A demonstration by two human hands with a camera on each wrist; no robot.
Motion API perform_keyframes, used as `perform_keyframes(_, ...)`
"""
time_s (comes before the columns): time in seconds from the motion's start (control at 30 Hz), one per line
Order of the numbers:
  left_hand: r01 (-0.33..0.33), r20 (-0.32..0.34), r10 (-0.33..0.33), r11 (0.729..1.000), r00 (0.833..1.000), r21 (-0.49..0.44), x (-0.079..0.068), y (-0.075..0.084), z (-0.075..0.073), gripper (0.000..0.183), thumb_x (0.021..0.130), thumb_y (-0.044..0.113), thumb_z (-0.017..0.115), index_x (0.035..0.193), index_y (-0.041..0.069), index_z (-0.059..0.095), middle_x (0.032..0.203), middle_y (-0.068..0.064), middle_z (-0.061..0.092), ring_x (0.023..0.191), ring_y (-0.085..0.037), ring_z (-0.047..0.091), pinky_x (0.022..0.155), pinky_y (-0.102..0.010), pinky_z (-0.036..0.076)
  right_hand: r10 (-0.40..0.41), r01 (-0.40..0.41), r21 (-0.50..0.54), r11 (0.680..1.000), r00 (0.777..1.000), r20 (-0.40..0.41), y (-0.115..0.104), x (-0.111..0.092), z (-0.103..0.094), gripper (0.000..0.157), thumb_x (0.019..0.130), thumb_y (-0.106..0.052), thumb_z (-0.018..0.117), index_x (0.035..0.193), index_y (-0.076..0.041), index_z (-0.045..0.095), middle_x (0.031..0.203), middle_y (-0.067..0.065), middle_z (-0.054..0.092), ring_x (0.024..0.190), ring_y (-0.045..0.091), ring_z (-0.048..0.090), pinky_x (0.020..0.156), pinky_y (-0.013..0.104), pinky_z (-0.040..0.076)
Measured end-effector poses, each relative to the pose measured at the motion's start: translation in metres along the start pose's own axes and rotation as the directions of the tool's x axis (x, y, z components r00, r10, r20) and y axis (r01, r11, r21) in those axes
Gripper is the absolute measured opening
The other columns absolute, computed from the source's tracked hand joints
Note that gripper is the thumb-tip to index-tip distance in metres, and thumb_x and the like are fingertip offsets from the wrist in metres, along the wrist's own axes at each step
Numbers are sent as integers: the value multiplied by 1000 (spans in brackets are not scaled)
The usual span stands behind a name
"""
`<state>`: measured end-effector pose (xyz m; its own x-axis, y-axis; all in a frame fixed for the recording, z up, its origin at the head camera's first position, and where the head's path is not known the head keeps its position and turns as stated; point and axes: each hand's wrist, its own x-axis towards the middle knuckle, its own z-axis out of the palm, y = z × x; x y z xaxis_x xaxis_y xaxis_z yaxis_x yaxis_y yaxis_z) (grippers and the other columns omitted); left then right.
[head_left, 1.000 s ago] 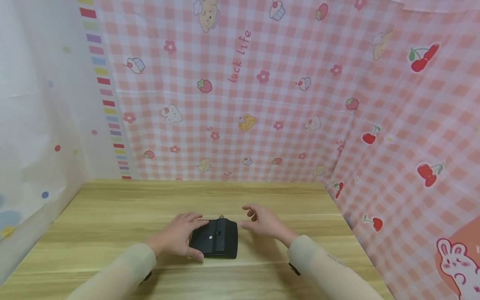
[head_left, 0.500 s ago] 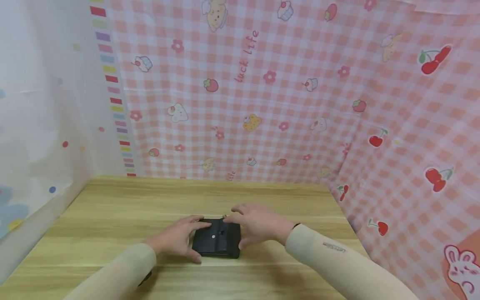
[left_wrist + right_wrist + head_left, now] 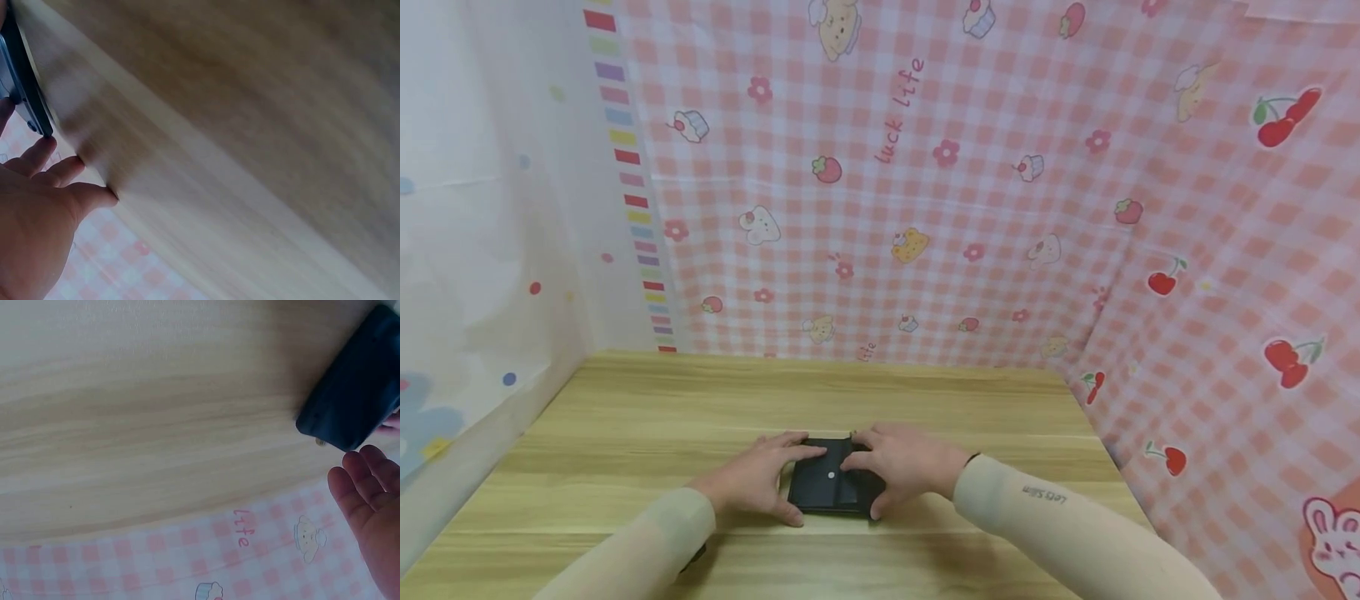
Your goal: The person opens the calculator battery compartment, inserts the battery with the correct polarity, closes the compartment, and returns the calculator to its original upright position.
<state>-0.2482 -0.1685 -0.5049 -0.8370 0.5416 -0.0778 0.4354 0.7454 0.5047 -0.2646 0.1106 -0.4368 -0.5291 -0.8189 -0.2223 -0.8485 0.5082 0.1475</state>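
Observation:
A black wallet (image 3: 812,482) with a small round silver snap and a folded flap (image 3: 846,490) lies on the wooden table. My left hand (image 3: 754,477) holds its left side, index finger lying over the top and thumb at the near edge. In the left wrist view, other fingertips of that hand touch down by the wallet's edge. Across from it, my right hand (image 3: 917,462) holds the right side, index fingertip on the flap and thumb at the near right corner. A small brass-coloured piece (image 3: 320,442) sticks out at the wallet's edge in the right wrist view.
The wooden table (image 3: 700,400) runs back to a pink checked cloth (image 3: 865,200) with cartoon prints. A white dotted cloth (image 3: 482,250) hangs on the left, and a cherry-print cloth (image 3: 1225,292) on the right.
My right hand has moved left from beside the wallet onto its right side, now covering part of it. My left hand stays on the left side. The head view has shifted slightly.

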Motion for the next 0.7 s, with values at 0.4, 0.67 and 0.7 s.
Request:
perform_keyframes(0.4,-13,-7,13,1000,1000,-7,1,-1,2,97,63,67,82,148,41,43,163,-6,28,151,-34,25,112,-77,10,-2,2,49,999,1000,-6,0,4,11,72,80,-62,72,144,-40,46,154,6,43,139,26,45,115,43,40)
perform_keyframes(0.67,2,18,-2,1000,1000,5,3,3,-1,99,63,62,85,149,42,41,161,-8,30,150,-35,26,110,-79,10,-11,13,47,999,999,-45,1,6,15,71,79,-62,73,142,-39,48,152,6,45,135,26,48,113,42,42)
perform_keyframes(0.7,5,26,-5,1000,1000,6,3,4,-2,99,63,62,85,149,42,40,161,-8,30,150,-36,26,110,-79,10,-11,13,48,999,999,-47,1,6,16,71,79,-62,73,141,-39,48,152,5,45,135,25,48,112,41,42)
